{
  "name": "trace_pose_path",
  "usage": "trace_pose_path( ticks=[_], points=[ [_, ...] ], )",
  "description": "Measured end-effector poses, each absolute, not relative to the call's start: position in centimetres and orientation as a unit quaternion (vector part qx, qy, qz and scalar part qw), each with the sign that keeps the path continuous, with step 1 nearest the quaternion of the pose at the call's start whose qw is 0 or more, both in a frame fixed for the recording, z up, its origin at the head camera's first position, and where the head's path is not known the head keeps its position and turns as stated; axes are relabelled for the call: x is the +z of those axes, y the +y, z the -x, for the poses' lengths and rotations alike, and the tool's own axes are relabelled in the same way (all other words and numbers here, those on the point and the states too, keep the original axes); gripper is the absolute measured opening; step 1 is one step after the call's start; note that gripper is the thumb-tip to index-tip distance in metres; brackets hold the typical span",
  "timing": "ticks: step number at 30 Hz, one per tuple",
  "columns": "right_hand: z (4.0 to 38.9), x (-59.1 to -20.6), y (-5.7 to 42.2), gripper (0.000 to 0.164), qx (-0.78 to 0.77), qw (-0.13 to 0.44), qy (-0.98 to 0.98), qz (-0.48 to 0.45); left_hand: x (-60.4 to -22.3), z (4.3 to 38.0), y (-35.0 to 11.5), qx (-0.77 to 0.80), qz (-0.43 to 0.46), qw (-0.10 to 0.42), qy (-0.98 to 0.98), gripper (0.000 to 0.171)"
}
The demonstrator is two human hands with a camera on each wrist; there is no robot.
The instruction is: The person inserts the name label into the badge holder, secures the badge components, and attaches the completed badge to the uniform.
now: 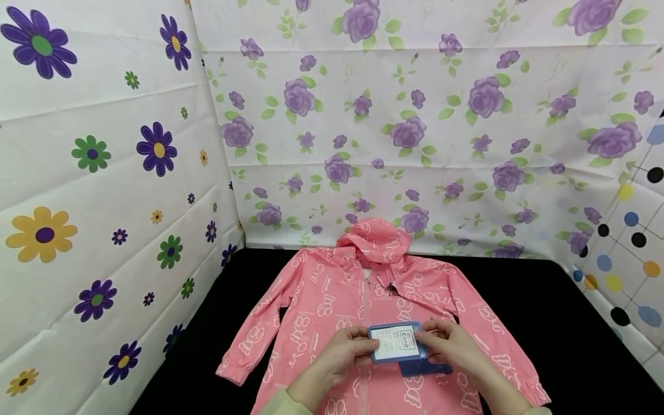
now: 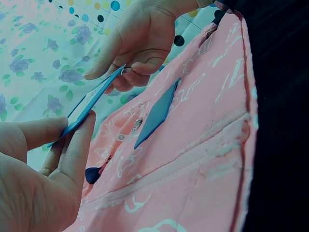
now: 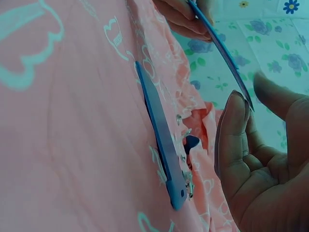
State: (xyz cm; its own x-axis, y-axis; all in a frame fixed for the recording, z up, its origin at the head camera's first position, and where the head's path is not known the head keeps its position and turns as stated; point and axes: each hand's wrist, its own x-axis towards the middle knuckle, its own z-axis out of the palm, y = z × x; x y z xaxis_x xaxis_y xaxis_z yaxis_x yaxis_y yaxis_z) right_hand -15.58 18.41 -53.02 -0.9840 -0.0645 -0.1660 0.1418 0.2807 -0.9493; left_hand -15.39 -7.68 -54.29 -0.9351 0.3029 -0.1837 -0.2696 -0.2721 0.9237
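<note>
A blue card holder (image 1: 397,342) with a white printed card in it is held above a pink hooded jacket (image 1: 321,323). My left hand (image 1: 344,353) pinches its left edge between thumb and fingers. At the other end, my right hand (image 3: 270,169) touches the edge with its fingertips, and its thumb stands apart from the holder in both wrist views. Below them a flat blue plastic piece (image 3: 164,140) with a small hole near one end lies on the jacket; the left wrist view shows this blue plastic piece (image 2: 158,113) too.
The jacket lies spread on a black tabletop (image 1: 524,311), its hood (image 1: 374,239) towards the back. Metal fittings (image 3: 188,181) and a dark rounded piece (image 3: 191,143) show near its collar. Flower-printed sheets (image 1: 358,138) hang behind and at the left, a dotted sheet (image 1: 630,253) at the right.
</note>
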Motion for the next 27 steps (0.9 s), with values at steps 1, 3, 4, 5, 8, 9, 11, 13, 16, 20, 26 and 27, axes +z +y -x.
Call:
trace_pose_path(
  ticks=[1,3,4,5,8,9,11,13,16,20,26,27],
  points=[
    [15.6,-53.1,18.5,0.043,-0.605,0.086,0.791,-0.031,-54.3,15.4,-7.7,0.796,-0.014,0.179,0.578,0.025],
    [15.5,-53.1,18.8,0.044,-0.619,0.091,0.779,-0.041,-54.4,15.3,-7.8,0.795,-0.011,0.177,0.58,0.025],
    [15.5,-53.1,18.9,0.043,-0.623,0.093,0.775,-0.047,-54.4,15.3,-7.9,0.794,-0.01,0.176,0.582,0.025],
    [15.5,-53.0,19.1,0.043,-0.627,0.094,0.772,-0.049,-54.5,15.3,-8.0,0.793,-0.01,0.175,0.584,0.025],
    [15.5,-52.8,19.6,0.046,-0.622,0.097,0.775,-0.051,-54.7,15.3,-8.3,0.792,-0.009,0.174,0.586,0.025],
    [15.5,-52.8,19.8,0.047,-0.617,0.096,0.779,-0.055,-54.7,15.4,-8.5,0.792,-0.009,0.173,0.586,0.025],
    [15.6,-52.8,20.2,0.049,-0.602,0.093,0.791,-0.057,-54.8,15.4,-8.7,0.793,-0.008,0.174,0.584,0.025],
    [15.7,-52.8,20.6,0.047,-0.591,0.092,0.799,-0.064,-55.0,15.5,-9.0,0.792,-0.007,0.172,0.586,0.026],
    [15.7,-52.8,21.2,0.04,-0.573,0.089,0.812,-0.062,-55.1,15.5,-9.5,0.79,-0.005,0.169,0.589,0.029],
    [15.8,-52.8,22.0,0.033,-0.54,0.077,0.837,-0.031,-55.3,15.5,-9.9,0.788,-0.001,0.164,0.594,0.032],
    [16.1,-53.0,23.2,0.04,-0.47,0.079,0.878,0.057,-55.5,15.6,-10.4,0.789,0.002,0.165,0.591,0.032],
    [16.1,-53.1,23.3,0.042,-0.461,0.082,0.881,0.065,-55.5,15.6,-10.5,0.788,0.002,0.166,0.593,0.032]
  ],
)
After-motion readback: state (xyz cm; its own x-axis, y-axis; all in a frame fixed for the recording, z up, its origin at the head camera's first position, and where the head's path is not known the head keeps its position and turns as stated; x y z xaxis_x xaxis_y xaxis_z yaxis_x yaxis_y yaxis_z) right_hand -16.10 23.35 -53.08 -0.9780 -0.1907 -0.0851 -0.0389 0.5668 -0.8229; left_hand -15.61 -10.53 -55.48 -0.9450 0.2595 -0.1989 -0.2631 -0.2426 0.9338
